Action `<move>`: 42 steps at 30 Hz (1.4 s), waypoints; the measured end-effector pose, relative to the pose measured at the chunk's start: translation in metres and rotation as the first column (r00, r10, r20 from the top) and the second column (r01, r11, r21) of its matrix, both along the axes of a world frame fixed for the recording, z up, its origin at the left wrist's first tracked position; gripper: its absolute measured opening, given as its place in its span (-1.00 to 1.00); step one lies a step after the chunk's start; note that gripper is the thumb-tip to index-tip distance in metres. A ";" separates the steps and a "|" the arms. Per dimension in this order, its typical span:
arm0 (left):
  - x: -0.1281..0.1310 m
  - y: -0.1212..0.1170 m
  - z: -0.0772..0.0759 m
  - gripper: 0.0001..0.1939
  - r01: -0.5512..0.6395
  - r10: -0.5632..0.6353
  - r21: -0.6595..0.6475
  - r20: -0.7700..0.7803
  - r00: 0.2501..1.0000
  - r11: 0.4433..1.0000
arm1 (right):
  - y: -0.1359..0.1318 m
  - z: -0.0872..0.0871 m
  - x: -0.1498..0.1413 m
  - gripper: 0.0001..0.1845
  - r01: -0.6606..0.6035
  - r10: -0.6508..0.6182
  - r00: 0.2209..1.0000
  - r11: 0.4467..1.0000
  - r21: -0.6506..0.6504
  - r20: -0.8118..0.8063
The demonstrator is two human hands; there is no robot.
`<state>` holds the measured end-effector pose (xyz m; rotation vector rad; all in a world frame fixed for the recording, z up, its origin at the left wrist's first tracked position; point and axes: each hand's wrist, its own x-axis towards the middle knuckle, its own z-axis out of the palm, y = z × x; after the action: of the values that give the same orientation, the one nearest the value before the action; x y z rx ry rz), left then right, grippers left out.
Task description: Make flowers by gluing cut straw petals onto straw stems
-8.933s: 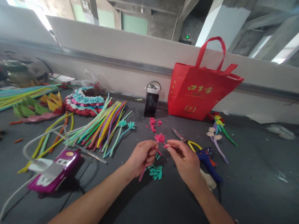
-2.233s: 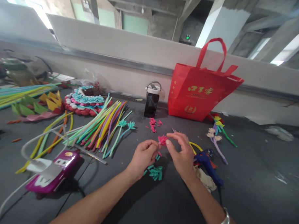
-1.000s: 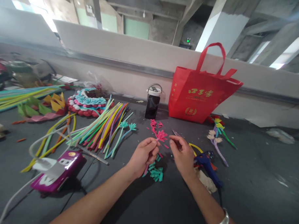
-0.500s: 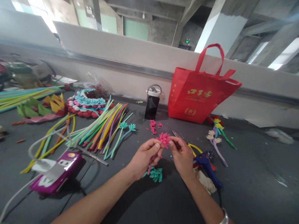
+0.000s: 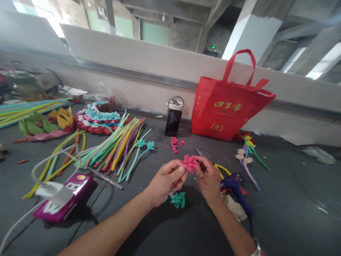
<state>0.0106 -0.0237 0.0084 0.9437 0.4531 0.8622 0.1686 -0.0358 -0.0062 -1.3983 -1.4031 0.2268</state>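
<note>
A pink pipe-cleaner flower with pointed petals is held up between my two hands over the dark table. My left hand is closed, its thumb and fingers pinching the flower from the left and below. The fingertips of my right hand pinch petals on its right side. Below my left hand lies a clump of teal pieces. Small pink pieces lie beyond the hands. Partly behind my right hand are scissors with yellow handles. A blue glue gun rests right of that hand.
A phone leans on a white-lidded bottle. Behind stands a red bag. To the left lie pipe cleaners, two teal flowers and a purple power strip with a white cable. Finished flowers lie right.
The pink flower has shifted slightly to the right and its head is turned a little. My right fingers have moved slightly along its petals. Both hands still hold it.
</note>
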 end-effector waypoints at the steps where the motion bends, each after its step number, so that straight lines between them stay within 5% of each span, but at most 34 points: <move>1: 0.000 0.000 0.000 -0.73 -0.001 0.001 0.006 0.003 1.000 1.000 | 0.000 0.000 0.000 -0.77 -0.004 0.004 1.000 1.000 0.001 0.007; 10: -0.002 0.009 0.001 -0.81 -0.152 0.154 -0.085 0.011 0.988 0.985 | 0.002 -0.003 0.003 -0.80 0.008 -0.007 0.997 1.000 -0.013 0.078; 18: -0.004 0.014 -0.003 -0.80 -0.240 0.244 -0.133 0.010 0.970 0.962 | 0.006 -0.012 0.007 -0.84 -0.056 0.097 0.955 0.987 -0.152 0.281; 25: -0.005 0.016 -0.003 -0.80 -0.312 0.314 -0.145 -0.008 0.949 0.939 | 0.010 -0.011 0.026 -0.80 0.156 -0.080 0.913 0.974 -0.161 0.401; 37: -0.002 0.010 -0.003 -0.78 -0.296 0.291 -0.126 -0.055 0.955 0.947 | 0.020 -0.023 0.017 -0.83 0.184 0.026 0.755 0.950 -0.250 0.655; 42: 0.000 0.008 -0.001 -0.79 -0.274 0.264 -0.123 -0.086 0.961 0.954 | 0.022 -0.025 0.012 -0.85 0.206 0.007 0.761 0.945 -0.252 0.649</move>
<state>0.0101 -0.0157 0.0074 0.7999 0.7019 1.0347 0.1810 -0.0142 -0.0309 -1.9264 -1.9022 -0.1383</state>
